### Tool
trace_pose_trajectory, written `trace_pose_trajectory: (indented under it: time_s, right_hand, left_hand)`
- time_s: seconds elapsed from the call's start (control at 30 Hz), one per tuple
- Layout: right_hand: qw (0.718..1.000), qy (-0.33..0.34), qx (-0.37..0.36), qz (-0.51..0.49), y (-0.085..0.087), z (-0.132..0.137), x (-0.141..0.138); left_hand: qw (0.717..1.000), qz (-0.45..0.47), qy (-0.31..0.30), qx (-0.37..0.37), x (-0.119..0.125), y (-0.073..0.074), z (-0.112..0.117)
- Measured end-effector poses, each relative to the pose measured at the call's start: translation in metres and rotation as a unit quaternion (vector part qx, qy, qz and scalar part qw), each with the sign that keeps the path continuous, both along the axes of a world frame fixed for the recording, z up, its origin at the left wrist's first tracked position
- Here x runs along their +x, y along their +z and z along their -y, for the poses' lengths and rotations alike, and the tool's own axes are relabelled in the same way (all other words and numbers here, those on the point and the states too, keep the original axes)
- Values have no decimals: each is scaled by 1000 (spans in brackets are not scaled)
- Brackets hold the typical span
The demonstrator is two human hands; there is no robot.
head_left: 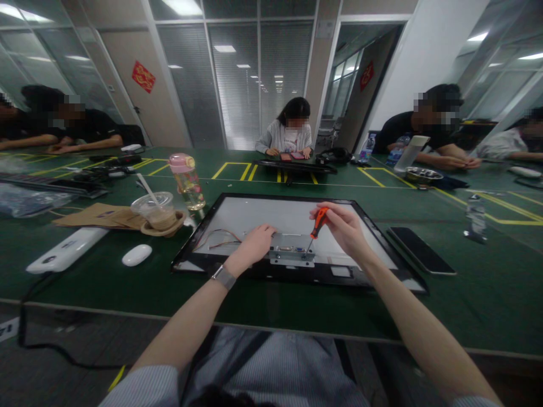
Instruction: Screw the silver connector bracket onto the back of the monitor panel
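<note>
My right hand is closed around the handle of a screwdriver with an orange and black grip. Its thin shaft slants down to a silver metal bracket with connectors along it. At the bracket's left end, my left hand is closed against the metal, its fingertips partly hidden. Beneath both lies a flat display panel with a pale grey back and black frame. Thin wires curl across the panel to the left of my hand.
Left of the panel are a white mouse, an iced drink cup, a pink-lidded bottle and a white power strip. A black phone lies to the right. Several people sit around the green table.
</note>
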State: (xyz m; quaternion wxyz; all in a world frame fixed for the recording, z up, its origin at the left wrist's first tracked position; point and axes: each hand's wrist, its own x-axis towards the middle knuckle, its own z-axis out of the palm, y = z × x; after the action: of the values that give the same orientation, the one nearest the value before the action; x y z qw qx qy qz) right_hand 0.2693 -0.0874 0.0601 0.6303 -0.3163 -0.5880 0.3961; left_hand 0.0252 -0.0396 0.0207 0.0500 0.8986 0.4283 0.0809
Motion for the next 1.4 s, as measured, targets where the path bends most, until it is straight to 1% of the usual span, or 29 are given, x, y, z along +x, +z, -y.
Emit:
trace_pose_trajectory:
  time_s: [0.13,0.2,0.27,0.37,0.43,0.57,0.67,0.73,0.9,1.1,1.2,1.4]
  right_hand:
    - [998,-41,29,38,-3,-1,2]
    - [997,-52,37,47,-2,-1,2]
    - [998,-44,30,40,-1,-1,1]
    - [1000,-11,6,15,0,-1,0]
    - [1000,-11,5,12,-2,-2,1]
    - [996,-70,30,38,-10,-7,5]
    - [994,-86,42,55,-13,-9,7]
    - [995,-74,43,54,-11,-9,7]
    - [999,-18,30,25,-5,-5,4]
    - [997,-51,38,46,-6,-4,4]
    - [997,-50,44,50,-4,-3,3]
    - [1000,14,7,1,2,2,-2]
  left_hand:
    - [1000,6,7,-2,-1,0,1]
    - [1000,9,10,-3,-1,0,2]
    - [1000,9,8,-4,0,0,1]
    - [1000,8,3,-5,0,-1,0]
    - [1000,8,3,-5,0,-1,0]
    - [1000,7,5,-5,0,1,2]
    - [1000,6,6,-6,0,2,2]
    - [1000,6,6,-6,0,2,2]
    - [1000,7,4,-4,1,-1,1]
    - [1000,12,8,-4,0,-2,0]
    - [1000,13,8,-4,0,-1,0]
    - [1000,10,8,-7,0,-1,0]
